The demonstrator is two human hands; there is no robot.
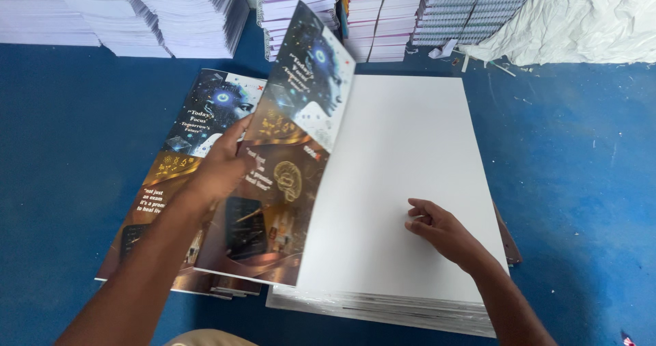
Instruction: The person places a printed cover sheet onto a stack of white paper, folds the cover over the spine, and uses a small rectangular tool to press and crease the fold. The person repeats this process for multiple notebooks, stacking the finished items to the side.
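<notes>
Head view, looking down at a blue floor (581,182). My left hand (222,165) holds a printed cover sheet (287,161) lifted and tilted over the gap between two stacks — fingers run up the sheet's left edge, thumb apparently behind it, though I cannot see the thumb clearly. Below and to the left lies a pile of covers (198,120), printed side up. My right hand (441,226) rests on the white stack (410,148), fingers curled loosely together and pressing the top blank sheet, pinching nothing. The lifted sheet's right edge overlaps the white stack's left margin. Along the back — tall paper stacks (171,11), spiral-bound books (471,8), a crumpled white sheet (588,18).
</notes>
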